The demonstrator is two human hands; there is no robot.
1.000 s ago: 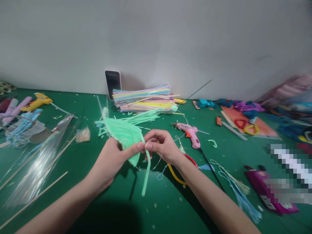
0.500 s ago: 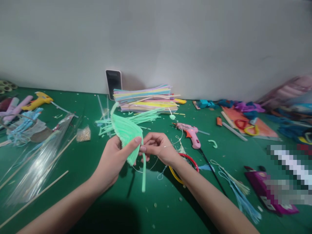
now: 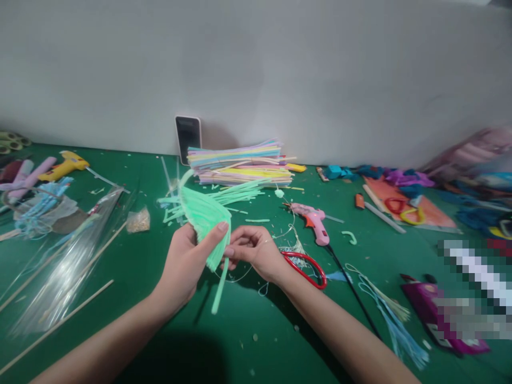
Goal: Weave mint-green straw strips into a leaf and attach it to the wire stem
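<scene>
Clamping piece (image 3: pixel 206 213) in L hand (image 3: pixel 186 261), pinching its strip (image 3: pixel 220 288) w/ R hand (image 3: pixel 254 253) just beside; looking mint-grn, fuzzy, ribbed, curling up top

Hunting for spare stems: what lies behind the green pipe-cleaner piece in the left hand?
Loose green pipe cleaners show past its upper edge; whatever the piece and left hand cover cannot be seen.

Two hands, one left hand (image 3: pixel 182 261) and one right hand (image 3: pixel 258 253); one green fuzzy piece (image 3: pixel 206 213); two glue guns, one yellow glue gun (image 3: pixel 66 165) at left, one pink glue gun (image 3: pixel 316 220) right of centre; one phone (image 3: pixel 189 136).
</scene>
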